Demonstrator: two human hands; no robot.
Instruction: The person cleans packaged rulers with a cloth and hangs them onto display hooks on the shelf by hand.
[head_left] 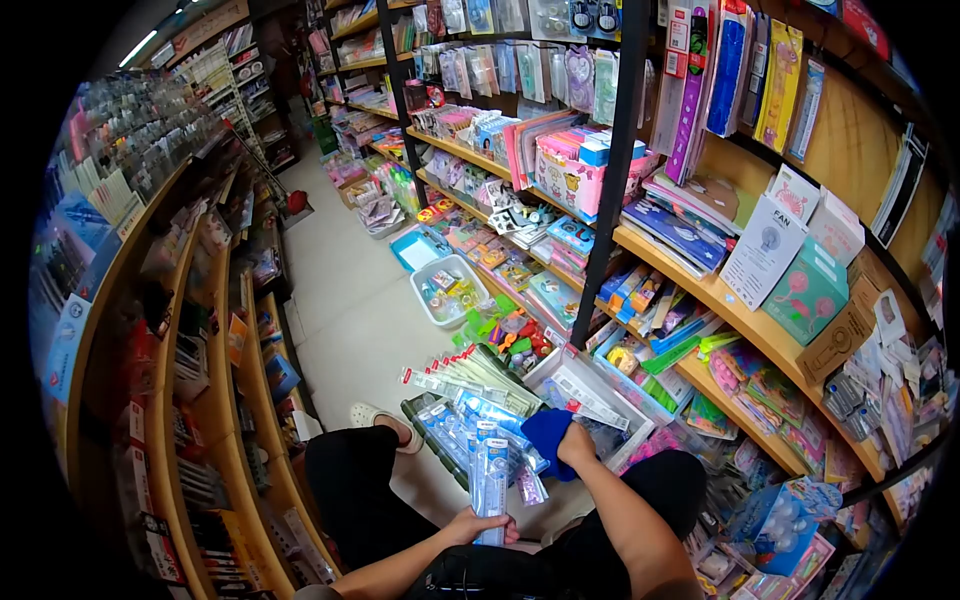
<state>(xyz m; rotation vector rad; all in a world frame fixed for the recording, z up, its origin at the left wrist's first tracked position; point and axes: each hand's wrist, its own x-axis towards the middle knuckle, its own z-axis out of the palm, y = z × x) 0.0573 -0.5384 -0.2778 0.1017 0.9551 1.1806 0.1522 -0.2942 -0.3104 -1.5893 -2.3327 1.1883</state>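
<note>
My left hand (pixel 478 525) is closed around the lower end of several slim blue-and-white plastic packets (pixel 490 478), held upright in front of me. In my right hand (pixel 575 447) is a bunched blue cloth (pixel 548 436), which hides most of the fingers. Beyond both hands a dark green crate (pixel 412 406) sits on the floor, filled with more blue packets (pixel 440 425). Pale packets with red tips (pixel 455 375) lie across its far side. What the packets contain is too small to make out.
Left of me runs a curved wooden shelf unit (pixel 215 400). At right, shelves hold stationery, a white fan box (pixel 765 250) and a green box (pixel 808 288). A white tub (pixel 448 290) and a clear plastic bin (pixel 585 385) stand ahead. My shoe (pixel 385 422) is beside the crate.
</note>
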